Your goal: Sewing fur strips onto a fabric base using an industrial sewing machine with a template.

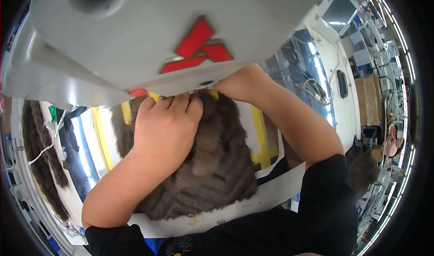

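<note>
Two grips untellable, fingertips hiding: bare left hand [168,124], bare right hand [228,85]. Broad grey-brown fur panel [224,179] probably handling soft; edges suiting grasp.

Fur panel [217,174] matt, fluffy; machine housing [135,39] smooth.

A white worktable [349,120] with shiny sections carries a brown fur panel [221,165], spread from the centre toward six o'clock, with yellow tape [259,131] beside it. Long fur strips [40,140] lie at nine o'clock; a loose cable [316,91] and a dark oblong object [342,83] lie between two and three.
</note>
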Motion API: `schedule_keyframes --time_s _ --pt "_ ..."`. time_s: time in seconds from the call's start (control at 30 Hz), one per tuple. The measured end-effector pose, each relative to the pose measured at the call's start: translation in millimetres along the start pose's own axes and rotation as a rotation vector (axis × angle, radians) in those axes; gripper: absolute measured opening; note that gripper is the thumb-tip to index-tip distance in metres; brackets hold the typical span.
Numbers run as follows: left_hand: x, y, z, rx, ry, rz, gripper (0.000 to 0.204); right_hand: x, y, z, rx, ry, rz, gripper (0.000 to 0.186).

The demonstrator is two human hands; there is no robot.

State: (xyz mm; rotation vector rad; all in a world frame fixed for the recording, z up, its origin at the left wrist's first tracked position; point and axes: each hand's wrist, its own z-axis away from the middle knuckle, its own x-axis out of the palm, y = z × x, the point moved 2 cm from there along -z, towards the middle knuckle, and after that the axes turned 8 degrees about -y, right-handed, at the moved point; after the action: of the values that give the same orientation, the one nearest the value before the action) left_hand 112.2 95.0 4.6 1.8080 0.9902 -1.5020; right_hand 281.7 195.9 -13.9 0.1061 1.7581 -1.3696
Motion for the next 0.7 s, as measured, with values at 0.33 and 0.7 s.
schedule_keyframes --time_s 0.33,0.7 --pt "-4 3 2 0.003 -0.073 -0.040 0.022 -18 -25 39 -0.277 -0.115 0.069 0.019" --pt "0 2 0 0.038 -0.016 -0.046 0.027 -18 -21 39 -0.351 -0.238 0.492 0.011"
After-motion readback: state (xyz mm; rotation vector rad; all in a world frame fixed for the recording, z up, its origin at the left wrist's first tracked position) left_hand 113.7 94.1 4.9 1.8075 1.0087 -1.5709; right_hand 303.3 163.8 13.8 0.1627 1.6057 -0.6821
